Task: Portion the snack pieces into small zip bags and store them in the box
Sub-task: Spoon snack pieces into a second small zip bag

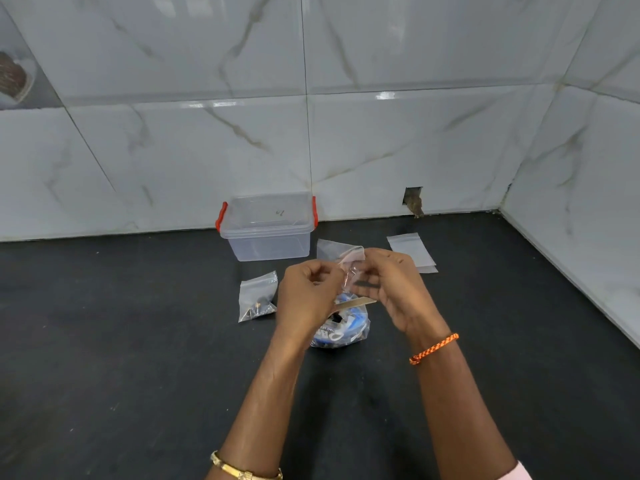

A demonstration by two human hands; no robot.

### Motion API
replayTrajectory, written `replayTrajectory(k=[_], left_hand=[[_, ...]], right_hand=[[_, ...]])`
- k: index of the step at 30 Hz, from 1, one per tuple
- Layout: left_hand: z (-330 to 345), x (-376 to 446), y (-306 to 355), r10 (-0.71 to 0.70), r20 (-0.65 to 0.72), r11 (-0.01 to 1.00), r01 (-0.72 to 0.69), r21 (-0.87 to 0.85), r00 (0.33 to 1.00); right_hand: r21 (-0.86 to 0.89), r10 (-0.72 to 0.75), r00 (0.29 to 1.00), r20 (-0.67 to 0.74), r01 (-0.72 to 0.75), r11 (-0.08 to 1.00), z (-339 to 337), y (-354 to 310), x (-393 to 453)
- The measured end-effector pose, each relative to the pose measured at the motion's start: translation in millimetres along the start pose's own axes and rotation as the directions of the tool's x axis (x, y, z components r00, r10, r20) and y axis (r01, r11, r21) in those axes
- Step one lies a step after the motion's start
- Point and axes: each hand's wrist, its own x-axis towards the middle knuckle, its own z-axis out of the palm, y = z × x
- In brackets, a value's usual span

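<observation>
A: Hands first. Left hand [306,296] and right hand [391,289] are both raised above the dark counter [138,358], fingers pinched on one small zip bag [351,263] between them.

B: Bag orientation?

A: Long axis roughly vertical, mouth end up, slightly tilted toward the right hand. Dark shape low inside it; cannot tell what.

B: Snack supply?

A: Blue-printed snack packet [341,327] lies on the counter directly under the hands, a flat strip sticking out to the right at its top.

B: Other bags?

A: One filled bag [258,297] lying left of the hands, dark pieces in its lower end. Flat empty bags [412,252] to the right rear.

B: Box?

A: Clear box [268,228], red latches, open, against the tiled wall [381,140], behind the hands.
</observation>
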Motion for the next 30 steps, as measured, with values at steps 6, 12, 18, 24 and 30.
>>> replayTrajectory(k=[6,12,18,24,30], left_hand=[[19,3,-2,0.247,-0.262,0.896,-0.117,0.428,0.933],[29,10,-12,0.268,-0.358,0.902,-0.102,0.419,0.894],[22,20,-8,0.199,-0.353,0.932,-0.065,0.357,0.914],[14,30,-1,0.157,-0.333,0.921,-0.016,0.389,0.930],[13,16,6,0.200,-0.134,0.885,-0.120,0.450,0.971]], right_hand=[[-0.225,-0.175,0.979,-0.104,0.148,0.963,18,14,9],[-0.305,-0.355,0.888,-0.293,0.265,0.915,20,27,14],[-0.661,-0.715,0.669,-0.203,0.445,0.604,23,46,13],[-0.754,-0.748,0.652,-0.122,0.429,0.497,27,50,5],[-0.685,-0.593,0.778,-0.208,0.317,0.656,21,38,21]])
